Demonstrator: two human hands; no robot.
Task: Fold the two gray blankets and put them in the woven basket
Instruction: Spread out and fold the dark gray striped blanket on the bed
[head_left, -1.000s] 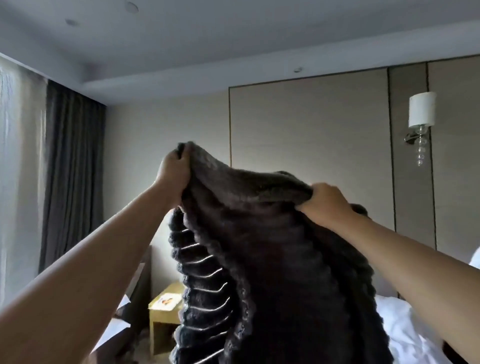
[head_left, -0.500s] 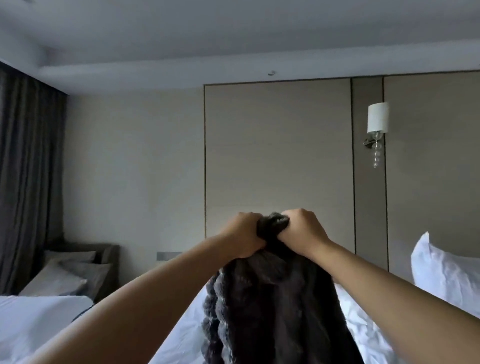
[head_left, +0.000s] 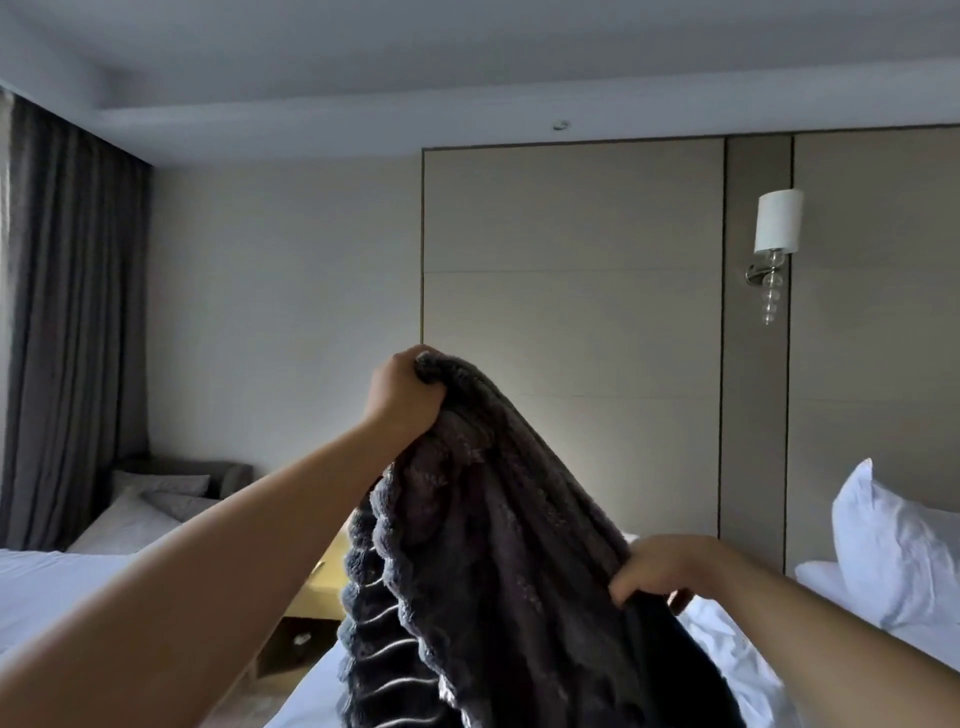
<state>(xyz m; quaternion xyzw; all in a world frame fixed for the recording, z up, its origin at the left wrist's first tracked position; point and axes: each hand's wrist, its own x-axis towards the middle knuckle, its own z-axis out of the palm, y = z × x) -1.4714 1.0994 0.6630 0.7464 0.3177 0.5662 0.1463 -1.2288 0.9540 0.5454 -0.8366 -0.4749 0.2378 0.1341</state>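
Both hands are closed on one dark gray blanket (head_left: 498, 561), which is held up in the air in front of the camera. The left hand (head_left: 402, 395) is raised high, and the blanket's top corner is bunched inside its clenched fist. The right hand (head_left: 662, 569) is held lower and further right, its fingers (head_left: 626, 584) curled over the blanket's edge in a pinch. Between the two grips the fabric is stretched in a slope from upper left down to lower right, and the rest hangs down past the bottom of the view. Ribbed plush rows with pale highlights are seen along its left side.

Below the blanket a white bed (head_left: 737, 670) is visible, with a white pillow (head_left: 893, 551) propped near the paneled wall on the right. A wall lamp (head_left: 776, 223) is mounted on that wall. A second bed (head_left: 57, 577) lies at the left, with gray cushions (head_left: 166, 493) and a dark curtain (head_left: 78, 322) beyond it. A yellow nightstand (head_left: 317, 582) is partly hidden between the left forearm and the blanket.
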